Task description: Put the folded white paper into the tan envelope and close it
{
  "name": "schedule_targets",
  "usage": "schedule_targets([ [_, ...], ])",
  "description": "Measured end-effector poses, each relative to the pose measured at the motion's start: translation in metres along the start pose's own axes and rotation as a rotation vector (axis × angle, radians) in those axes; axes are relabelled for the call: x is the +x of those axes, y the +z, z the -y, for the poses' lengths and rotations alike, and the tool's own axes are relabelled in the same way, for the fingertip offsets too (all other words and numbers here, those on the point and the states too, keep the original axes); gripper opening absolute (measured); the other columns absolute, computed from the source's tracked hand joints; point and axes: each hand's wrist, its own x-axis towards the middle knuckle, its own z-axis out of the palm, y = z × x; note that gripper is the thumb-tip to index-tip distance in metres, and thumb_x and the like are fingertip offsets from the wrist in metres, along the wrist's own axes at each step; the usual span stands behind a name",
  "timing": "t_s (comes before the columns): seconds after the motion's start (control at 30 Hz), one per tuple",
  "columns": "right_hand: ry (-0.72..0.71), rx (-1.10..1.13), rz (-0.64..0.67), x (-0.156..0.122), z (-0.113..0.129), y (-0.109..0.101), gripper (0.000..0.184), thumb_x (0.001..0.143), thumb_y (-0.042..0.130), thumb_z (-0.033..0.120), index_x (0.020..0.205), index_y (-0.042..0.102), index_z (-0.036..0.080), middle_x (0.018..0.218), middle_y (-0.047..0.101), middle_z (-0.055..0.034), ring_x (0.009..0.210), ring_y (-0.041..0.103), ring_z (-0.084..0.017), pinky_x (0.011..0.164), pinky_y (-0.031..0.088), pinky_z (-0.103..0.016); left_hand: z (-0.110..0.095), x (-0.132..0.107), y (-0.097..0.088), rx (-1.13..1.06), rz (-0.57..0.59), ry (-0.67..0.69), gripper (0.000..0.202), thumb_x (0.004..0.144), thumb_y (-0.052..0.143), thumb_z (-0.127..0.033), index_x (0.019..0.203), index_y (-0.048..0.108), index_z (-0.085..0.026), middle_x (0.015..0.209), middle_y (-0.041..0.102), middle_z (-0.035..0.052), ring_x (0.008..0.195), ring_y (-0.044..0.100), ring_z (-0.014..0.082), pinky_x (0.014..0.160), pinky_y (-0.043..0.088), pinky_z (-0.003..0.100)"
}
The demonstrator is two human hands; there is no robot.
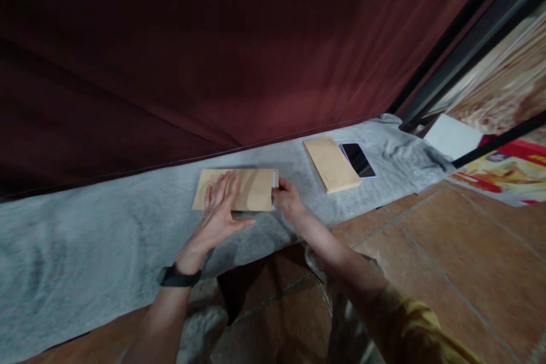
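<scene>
A brown paper envelope point(255, 190) lies flat on the grey cloth, its open end to the right. A strip of white point(273, 179) shows inside that opening. My left hand point(219, 205) rests over the envelope's left half with fingers spread and the thumb pointing right, a dark band round the wrist. At the mouth of the envelope, my right hand point(289, 200) is closed with thumb and fingers pinching the end. Its fingertips are partly hidden, so whether they also grip the white contents cannot be seen.
A second brown envelope point(331, 164) lies to the right, beside a dark-screened phone point(358, 160). Grey cloth point(106, 239) covers the narrow bench. Behind it hangs a dark red curtain point(222, 68). Black metal bars point(452, 45) and a colourful printed box point(507, 173) stand at the right, above floor tiles.
</scene>
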Motion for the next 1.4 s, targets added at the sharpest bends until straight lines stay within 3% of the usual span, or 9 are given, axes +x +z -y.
schedule_targets([
  [0.07,0.028,0.078,-0.101,0.0,0.005,-0.003,0.023,0.06,0.071,0.022,0.082,0.064,0.021,0.067,0.069,0.0031,0.061,0.063,-0.015,0.055,0.048,-0.023,-0.009,0.002,0.005,-0.167,-0.142,-0.106,0.1,0.083,0.071,-0.057,0.162,0.019,-0.025,0.162,0.03,0.0192,0.151,0.027,0.0364,0.119,0.029,0.057],
  [0.17,0.089,0.13,-0.167,-0.003,0.005,-0.002,0.02,0.062,0.068,0.021,0.081,0.063,0.022,0.066,0.068,0.0036,0.059,0.063,-0.015,0.052,0.048,-0.023,-0.026,0.002,0.021,-0.473,-0.271,-0.402,0.079,0.087,0.068,-0.05,0.154,0.038,-0.022,0.141,0.053,0.0178,0.131,0.054,0.0306,0.104,0.05,0.047],
  [0.33,0.085,0.196,-0.206,-0.012,-0.002,0.006,0.02,0.061,0.067,0.016,0.079,0.062,0.022,0.067,0.068,0.005,0.058,0.063,-0.013,0.055,0.049,-0.023,-0.063,-0.002,0.039,-0.998,-0.302,-0.863,0.086,0.08,0.08,-0.03,0.154,0.035,-0.027,0.126,0.06,0.0104,0.106,0.067,0.0219,0.081,0.059,0.033],
  [0.53,0.086,0.266,-0.225,-0.018,-0.005,0.012,0.022,0.057,0.069,0.016,0.077,0.06,0.021,0.073,0.071,0.0034,0.062,0.062,-0.013,0.057,0.05,-0.023,-0.088,-0.002,0.042,-1.414,-0.22,-0.915,0.102,0.08,0.076,-0.009,0.16,0.016,-0.03,0.089,0.072,0.0002,0.08,0.073,0.0159,0.072,0.059,0.028],
  [0.73,0.104,0.159,-0.105,-0.024,0.009,0.009,0.025,0.06,0.069,0.021,0.084,0.063,0.02,0.081,0.071,0.0011,0.07,0.065,-0.014,0.065,0.054,-0.025,-0.078,0.009,0.038,-1.29,-0.307,-0.832,0.114,0.077,0.069,0.002,0.163,0.0,-0.026,0.071,0.068,-0.0072,0.06,0.065,0.0099,0.059,0.049,0.018],
  [0.9,0.135,0.054,-0.133,-0.026,0.029,-0.011,0.03,0.06,0.069,0.02,0.088,0.059,0.022,0.081,0.068,0.003,0.073,0.065,-0.015,0.067,0.057,-0.027,-0.062,0.01,0.024,-1.148,-0.164,-0.741,0.115,0.074,0.07,-0.003,0.164,0.002,-0.021,0.068,0.068,-0.0067,0.058,0.061,0.0102,0.055,0.044,0.018],
  [1.0,0.169,-0.059,-0.066,-0.026,0.028,-0.022,0.037,0.06,0.071,0.021,0.094,0.058,0.023,0.077,0.065,0.0048,0.069,0.063,-0.014,0.064,0.056,-0.027,-0.054,0.004,0.023,-1.067,-0.056,-0.758,0.11,0.075,0.07,-0.007,0.164,0.005,-0.015,0.066,0.067,-0.0056,0.056,0.057,0.0107,0.053,0.041,0.019],
  [1.23,0.055,-0.575,-0.029,-0.026,0.001,-0.036,0.046,0.072,0.064,0.023,0.117,0.052,0.023,0.069,0.054,0.009,0.056,0.056,-0.013,0.052,0.048,-0.025,-0.039,-0.004,0.043,-0.8,0.02,-0.781,0.09,0.078,0.066,-0.01,0.16,0.027,-0.011,0.06,0.06,-0.0061,0.053,0.053,0.0122,0.054,0.039,0.022],
  [1.4,-0.133,-1.101,0.036,-0.041,0.009,-0.04,0.058,0.082,0.065,0.019,0.137,0.047,0.019,0.098,0.066,-0.0054,0.087,0.067,-0.021,0.079,0.055,-0.034,-0.037,-0.005,0.041,-0.578,0.114,-0.733,0.074,0.08,0.057,-0.008,0.153,0.041,-0.01,0.058,0.059,-0.0063,0.056,0.055,0.0131,0.057,0.038,0.022],
])
